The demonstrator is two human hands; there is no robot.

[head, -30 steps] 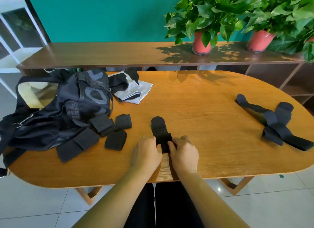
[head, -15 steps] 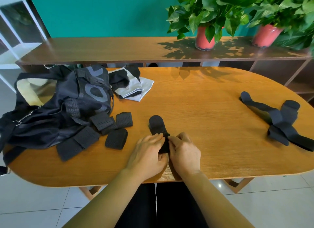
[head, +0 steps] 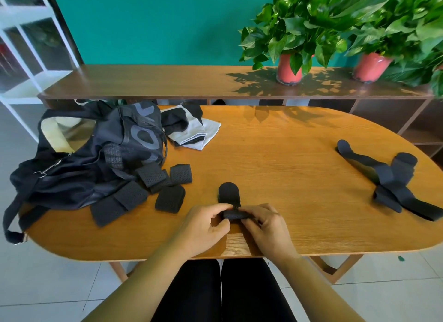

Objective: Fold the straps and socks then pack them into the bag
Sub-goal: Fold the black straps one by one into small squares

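A black perforated strap (head: 229, 194) lies on the wooden table (head: 287, 168) near its front edge. Its near end is rolled up, and my left hand (head: 203, 225) and my right hand (head: 266, 225) both pinch that roll from either side. Several folded black straps (head: 153, 187) lie beside the open black bag (head: 91, 158) at the left. Grey and black socks (head: 191, 129) are heaped behind the bag. Unfolded black straps (head: 388, 177) sprawl at the table's right end.
A long wooden shelf (head: 167, 81) runs behind the table with two potted plants (head: 290, 67) in red pots. A white metal rack (head: 21, 58) stands at the far left. Bag straps hang over the table's left edge.
The near end of the strap has been rolled farther away from me, so less of it lies flat. Both hands moved forward with the roll, fingers now pinching it.
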